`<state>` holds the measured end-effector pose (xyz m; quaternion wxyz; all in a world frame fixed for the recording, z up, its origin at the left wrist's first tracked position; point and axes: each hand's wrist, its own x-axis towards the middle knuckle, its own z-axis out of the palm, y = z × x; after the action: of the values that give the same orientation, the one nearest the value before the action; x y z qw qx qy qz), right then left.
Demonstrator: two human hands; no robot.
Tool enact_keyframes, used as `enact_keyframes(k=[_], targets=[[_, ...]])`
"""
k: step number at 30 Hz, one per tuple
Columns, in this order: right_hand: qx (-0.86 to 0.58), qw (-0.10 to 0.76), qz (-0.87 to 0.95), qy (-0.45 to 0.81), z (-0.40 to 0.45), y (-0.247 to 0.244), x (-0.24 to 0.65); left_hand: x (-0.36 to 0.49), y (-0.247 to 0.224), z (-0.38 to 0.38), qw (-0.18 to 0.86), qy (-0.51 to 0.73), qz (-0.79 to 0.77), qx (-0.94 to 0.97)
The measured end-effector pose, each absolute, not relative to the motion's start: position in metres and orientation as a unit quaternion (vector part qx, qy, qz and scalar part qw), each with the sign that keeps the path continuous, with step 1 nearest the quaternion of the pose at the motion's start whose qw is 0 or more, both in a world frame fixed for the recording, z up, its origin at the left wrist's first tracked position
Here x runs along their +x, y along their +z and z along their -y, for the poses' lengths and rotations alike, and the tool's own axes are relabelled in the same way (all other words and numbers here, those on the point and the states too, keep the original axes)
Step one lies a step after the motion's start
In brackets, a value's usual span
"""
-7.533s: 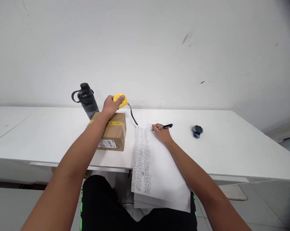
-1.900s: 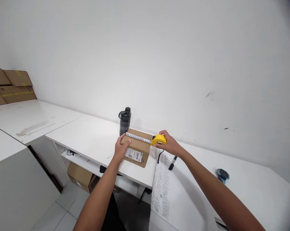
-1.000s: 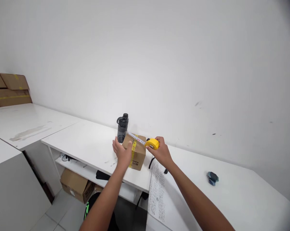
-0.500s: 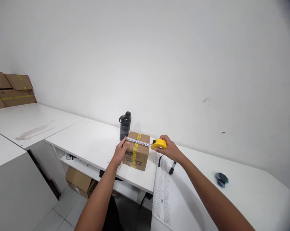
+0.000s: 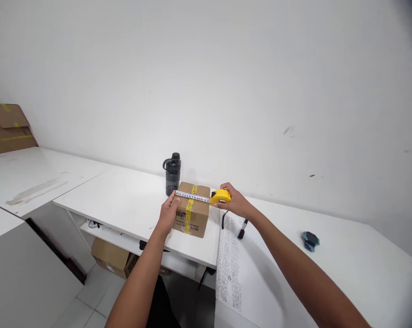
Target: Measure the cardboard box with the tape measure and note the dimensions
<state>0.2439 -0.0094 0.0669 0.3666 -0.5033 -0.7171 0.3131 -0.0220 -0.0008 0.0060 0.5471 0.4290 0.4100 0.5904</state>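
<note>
A small cardboard box [image 5: 199, 210] with yellow tape round its middle sits on the white table. Across its top lies the pulled-out blade of a yellow tape measure [image 5: 221, 196]. My right hand [image 5: 236, 200] is closed around the tape measure's case, just off the box's right edge. At the box's left edge my left hand [image 5: 168, 212] pinches the free end of the blade, its thumb resting on the box top. A dark water bottle [image 5: 172, 175] stands upright right behind the box's left corner.
Right of the box lies a sheet of paper covered in writing [image 5: 229, 259], with a black marker [image 5: 242, 229] on it. A dark bluish object [image 5: 310, 240] rests farther right. Large cardboard boxes [image 5: 9, 127] are stacked at far left; another box [image 5: 110, 256] is below the table.
The tape measure's case has come closer to the box's right edge, so less blade shows. My left hand stays at the blade's end. The whole view has shifted slightly.
</note>
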Motion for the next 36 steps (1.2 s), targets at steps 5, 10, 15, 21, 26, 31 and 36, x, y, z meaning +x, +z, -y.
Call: enact_keyframes(k=[5,10,15,21,26,31,36], targets=[[-0.509,0.369,0.711,0.315,0.01,0.068,0.244,-0.023,0.004,-0.001,0.55,0.594,-0.405,0.425],[-0.511,0.375,0.708,0.312,0.01,0.066,0.246,-0.022,0.002,-0.003,0.543,0.591,-0.406,0.436],[-0.516,0.368,0.708,0.311,0.016,0.068,0.247,-0.02,0.004,-0.003,0.55,0.591,-0.393,0.44],[-0.518,0.371,0.712,0.295,0.022,0.071,0.246,-0.023,0.004,-0.004,0.556,0.585,-0.387,0.446],[-0.532,0.368,0.704,0.293,0.027,0.071,0.245,-0.024,0.005,-0.001,0.558,0.58,-0.38,0.456],[-0.518,0.376,0.714,0.284,0.035,0.08,0.241,-0.029,0.003,0.011,0.56,0.58,-0.342,0.483],[-0.493,0.43,0.715,0.246,0.05,0.113,0.232,-0.047,-0.007,0.04,0.57,0.576,-0.332,0.482]])
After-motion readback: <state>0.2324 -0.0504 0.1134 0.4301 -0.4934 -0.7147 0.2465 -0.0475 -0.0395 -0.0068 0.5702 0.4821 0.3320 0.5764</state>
